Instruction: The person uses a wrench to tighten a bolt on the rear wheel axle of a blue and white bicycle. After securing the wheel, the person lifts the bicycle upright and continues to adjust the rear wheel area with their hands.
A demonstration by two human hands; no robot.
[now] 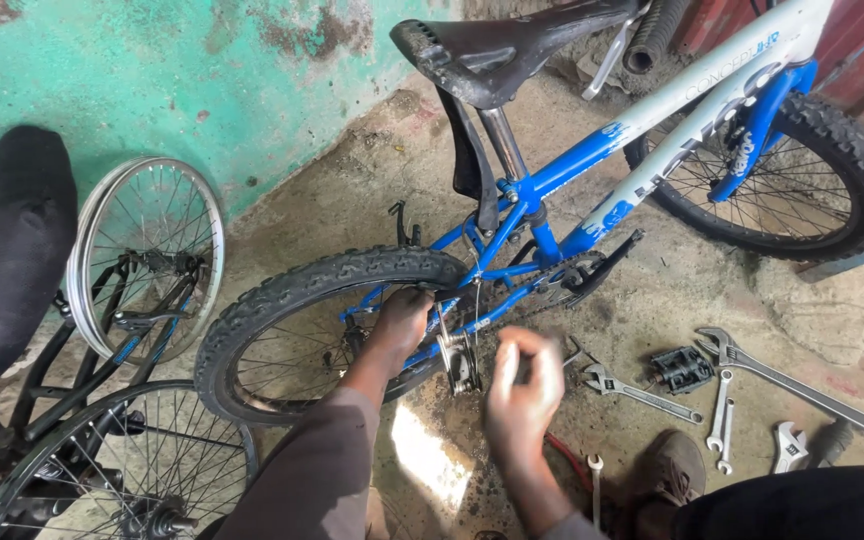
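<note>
Left hand [400, 322] grips the rear wheel [327, 330] of the blue bicycle [592, 160] near the derailleur [459, 362], apparently steadying it. Right hand [524, 390] hovers beside, fingers [508, 372] curled; contents unclear. Wrenches [642, 392] lie on the floor [432, 460] within reach.

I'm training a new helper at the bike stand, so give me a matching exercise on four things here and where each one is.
Things:
1. left hand
2. right hand
3. loose pedal
4. bare rim

Places:
A. on the floor among the wrenches
B. leaning at the green wall
C. on the rear tyre, by the blue frame
D. raised beside the derailleur

Pairs: 1-C, 2-D, 3-A, 4-B
</note>
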